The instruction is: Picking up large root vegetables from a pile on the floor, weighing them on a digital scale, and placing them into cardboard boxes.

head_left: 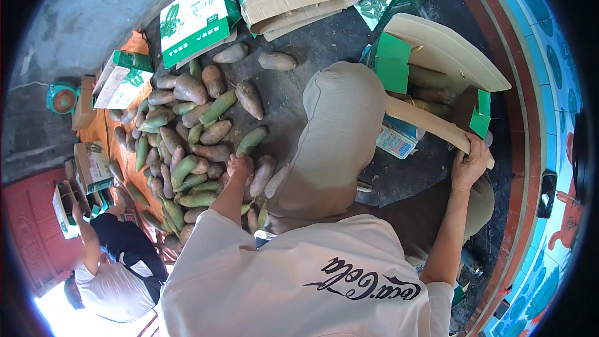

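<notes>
Sorting through a heap of long green and brown gourd-like vegetables (187, 150) spread over dark ground, a seated person reaches in with both arms. At far left, a co-worker (115, 262) in a white top bends over a small carton beside the orange sheet (100, 128) that lies under the pile's left edge, with more green-and-white printed boxes (196, 19) ringing the heap behind. The left hand (239, 165) sits on the near right side of the pile, fingers curled down over one of the vegetables; whether it is clamped on it or merely resting there cannot be told from this angle. The person's raised knee (340, 131), in beige trousers, stands between the two arms. Farther right, the right hand (469, 163) is closed on the near flap of an open cardboard carton (437, 56), inside which a few of the same vegetables lie. By their look these are firm, fairly weighty pieces with smooth, somewhat slick skin, likely to bruise if dropped; each seems best taken around its thick middle with the whole hand. The carton flap is stiff but thin, and would probably bend if pulled hard.
</notes>
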Tool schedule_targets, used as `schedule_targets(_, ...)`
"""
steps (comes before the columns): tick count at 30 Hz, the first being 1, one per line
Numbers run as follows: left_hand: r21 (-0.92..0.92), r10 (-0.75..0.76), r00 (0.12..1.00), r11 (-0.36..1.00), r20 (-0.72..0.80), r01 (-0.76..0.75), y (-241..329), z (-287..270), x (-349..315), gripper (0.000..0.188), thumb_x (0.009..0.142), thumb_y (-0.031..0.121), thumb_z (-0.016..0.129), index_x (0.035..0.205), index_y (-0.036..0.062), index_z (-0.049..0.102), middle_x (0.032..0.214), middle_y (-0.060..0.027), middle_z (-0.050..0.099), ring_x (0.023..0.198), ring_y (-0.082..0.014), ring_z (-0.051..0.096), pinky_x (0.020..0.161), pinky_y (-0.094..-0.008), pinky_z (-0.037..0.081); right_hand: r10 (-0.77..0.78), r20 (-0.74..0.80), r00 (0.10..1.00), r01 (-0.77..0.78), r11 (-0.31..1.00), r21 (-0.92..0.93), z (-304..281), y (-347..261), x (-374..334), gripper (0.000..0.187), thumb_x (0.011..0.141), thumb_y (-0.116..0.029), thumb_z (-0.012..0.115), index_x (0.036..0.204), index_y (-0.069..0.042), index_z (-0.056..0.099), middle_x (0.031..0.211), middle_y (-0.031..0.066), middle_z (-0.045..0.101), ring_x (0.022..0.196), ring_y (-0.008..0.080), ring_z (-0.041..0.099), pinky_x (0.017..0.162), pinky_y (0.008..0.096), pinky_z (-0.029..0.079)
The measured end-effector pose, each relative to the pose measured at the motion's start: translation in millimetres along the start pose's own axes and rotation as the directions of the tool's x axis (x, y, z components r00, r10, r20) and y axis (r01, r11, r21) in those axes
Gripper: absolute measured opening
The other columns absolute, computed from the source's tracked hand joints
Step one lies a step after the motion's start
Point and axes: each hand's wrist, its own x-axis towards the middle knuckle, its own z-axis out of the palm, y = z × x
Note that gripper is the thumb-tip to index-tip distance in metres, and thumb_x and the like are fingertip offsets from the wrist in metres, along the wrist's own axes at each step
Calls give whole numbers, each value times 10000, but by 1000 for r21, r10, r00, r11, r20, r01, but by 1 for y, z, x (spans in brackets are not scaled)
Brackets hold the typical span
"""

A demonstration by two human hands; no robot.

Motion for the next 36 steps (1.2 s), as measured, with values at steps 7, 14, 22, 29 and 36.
schedule_targets(7,50,-4,1000,999,-25,6,5,14,-8,463,848,198,572,1238,88,349,1256,-195,476,1103,-360,560,901,-395,488,14,-7,1000,-14,1000,0,1,-3,0,276,704,1,623,965,-84,594,922,95,618,880,320,568,798,394,429)
schedule_targets(14,-25,77,994,997,-75,-79,-51,28,10,513,785,206,615,1221,80,373,1184,-198,541,1075,-322,586,889,-394,487,27,-26,999,-26,999,30,5,-2,0,319,652,15,611,950,-95,599,920,87,616,915,303,565,830,405,413)
schedule_targets(22,-556,-126,990,828,-65,69,-67,13,1,773,553,226,813,1200,99,408,1124,-179,589,1043,-303,594,886,-389,484,64,14,998,-64,998,-16,-7,2,-6,334,640,17,615,954,-97,601,942,82,615,917,305,562,820,410,411)
schedule_targets(29,299,120,955,933,271,-202,-26,-3,-10,857,628,314,794,1339,153,343,1309,-171,478,1196,-317,492,951,-378,468,64,-2,998,-64,997,-42,-10,9,-15,308,659,15,600,947,-93,602,931,86,610,906,309,558,818,415,414)
schedule_targets(36,211,-136,981,972,137,106,-56,11,-28,957,618,410,820,1358,112,293,1351,-129,434,1227,-241,479,947,-349,478,35,-13,999,-35,999,7,-3,-8,3,327,626,27,622,929,-94,601,915,79,612,892,304,561,805,410,419)
